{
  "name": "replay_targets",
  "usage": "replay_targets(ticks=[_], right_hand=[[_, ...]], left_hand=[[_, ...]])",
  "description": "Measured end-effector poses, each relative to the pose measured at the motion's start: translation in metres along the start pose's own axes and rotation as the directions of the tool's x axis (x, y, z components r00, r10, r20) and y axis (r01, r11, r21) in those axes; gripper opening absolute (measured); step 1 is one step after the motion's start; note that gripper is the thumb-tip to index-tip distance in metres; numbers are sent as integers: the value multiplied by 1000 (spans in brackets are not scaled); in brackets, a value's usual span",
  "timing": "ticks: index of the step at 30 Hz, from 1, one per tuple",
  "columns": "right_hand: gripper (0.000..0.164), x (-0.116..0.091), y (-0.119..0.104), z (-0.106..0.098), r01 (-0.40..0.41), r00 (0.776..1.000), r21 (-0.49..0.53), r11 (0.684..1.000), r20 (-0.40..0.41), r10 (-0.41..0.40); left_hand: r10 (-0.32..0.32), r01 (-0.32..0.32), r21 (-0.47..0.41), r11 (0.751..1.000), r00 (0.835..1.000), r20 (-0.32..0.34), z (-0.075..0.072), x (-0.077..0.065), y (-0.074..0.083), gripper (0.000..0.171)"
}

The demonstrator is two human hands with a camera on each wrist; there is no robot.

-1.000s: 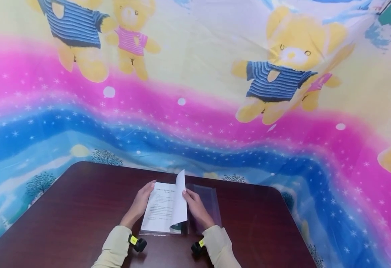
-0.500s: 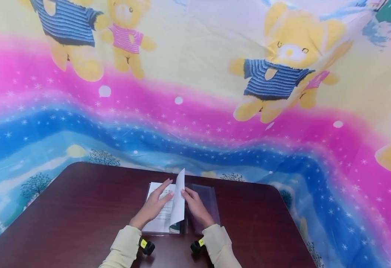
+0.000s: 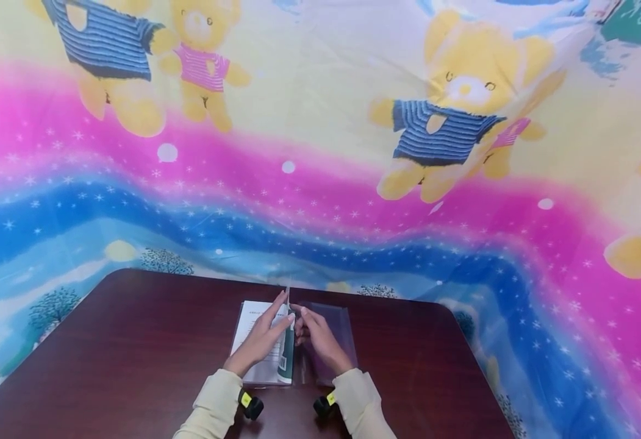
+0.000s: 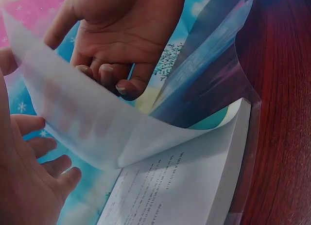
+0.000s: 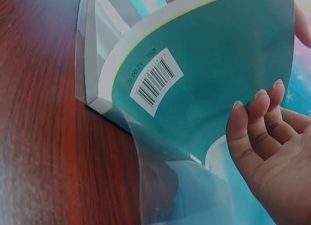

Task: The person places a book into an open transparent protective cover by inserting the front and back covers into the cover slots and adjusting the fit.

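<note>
Two hands close in around one book (image 3: pixel 249 318), lying open on the bench (image 3: pixel 106 341), with just a narrow strip of dark red wood between its top and the far edge, and wide stretches of wood to left and right. Between the hands, the green cover (image 5: pixel 204 64), lifted clear along its free edge and bowed, nearly edge-on in the head view; barcode (image 5: pixel 156 82) on the outer face, white inner face toward the left hand (image 3: pixel 262 338). Left fingers fairly straight and spread apart, thumb up against the cover's free edge. Right hand (image 3: pixel 322 341) on the green side, fingers loosely bent, thumb apart; cannot tell whether touching or just beside the cover. Under the lifted sheet, printed page (image 4: pixel 150 191) facing up, with a wedge of open room narrowing toward the binding. Right of the book, clear plastic jacket (image 3: pixel 344 335) spread on the wood, partly beneath the right hand. Nearer the body, two black wrist cameras (image 3: pixel 251 407), with a gap between.
</note>
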State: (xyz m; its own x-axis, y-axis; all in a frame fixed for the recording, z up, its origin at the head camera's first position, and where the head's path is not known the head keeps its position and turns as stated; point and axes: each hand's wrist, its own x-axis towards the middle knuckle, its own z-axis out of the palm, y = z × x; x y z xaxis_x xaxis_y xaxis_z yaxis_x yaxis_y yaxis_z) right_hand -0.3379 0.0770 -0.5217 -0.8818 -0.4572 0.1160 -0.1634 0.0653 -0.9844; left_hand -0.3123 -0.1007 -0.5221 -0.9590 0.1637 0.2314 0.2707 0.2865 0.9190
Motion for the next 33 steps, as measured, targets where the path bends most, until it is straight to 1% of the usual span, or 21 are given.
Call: replay_targets(ticks=[2, 6, 11, 16, 18, 21, 25, 27, 29, 33], right_hand=[[57, -1, -1, -1, 1, 1000, -7, 1000, -1, -1], [56, -4, -1, -5, 6, 1000, 9, 1000, -12, -6], [51, -9, 1, -12, 68, 996, -14, 998, -48, -69], [43, -13, 2, -21, 124, 990, -89, 988, -50, -129], [41, -16, 3, -25, 127, 989, -141, 982, -52, -135], [41, -19, 6, -33, 127, 989, -212, 969, -41, -139], [49, -26, 9, -47, 108, 994, -283, 953, 12, -109], [54, -29, 9, -54, 83, 996, -328, 941, 51, -71], [61, -33, 9, -61, 55, 995, -391, 919, 93, -20], [75, -41, 9, -73, 5, 984, -514, 858, 155, 86]], left_hand=[[25, -25, 0, 1000, 1000, -5, 1, 1, -1, 64], [48, -48, 2, 999, 999, -8, 4, 1, -2, 61], [47, -47, 17, 999, 999, -21, 8, 1, -3, 61], [56, -56, 15, 998, 998, -10, 11, 0, -6, 58], [48, -48, 10, 999, 999, -1, 10, -1, -6, 57], [31, -32, 24, 999, 999, 12, 9, -1, -7, 56], [30, -32, 63, 997, 999, 31, 8, -1, -7, 57], [31, -34, 78, 996, 999, 37, 7, -1, -7, 56], [24, -28, 88, 996, 999, 41, 5, -1, -6, 55], [27, -33, 109, 994, 998, 55, 3, -3, -8, 51]])
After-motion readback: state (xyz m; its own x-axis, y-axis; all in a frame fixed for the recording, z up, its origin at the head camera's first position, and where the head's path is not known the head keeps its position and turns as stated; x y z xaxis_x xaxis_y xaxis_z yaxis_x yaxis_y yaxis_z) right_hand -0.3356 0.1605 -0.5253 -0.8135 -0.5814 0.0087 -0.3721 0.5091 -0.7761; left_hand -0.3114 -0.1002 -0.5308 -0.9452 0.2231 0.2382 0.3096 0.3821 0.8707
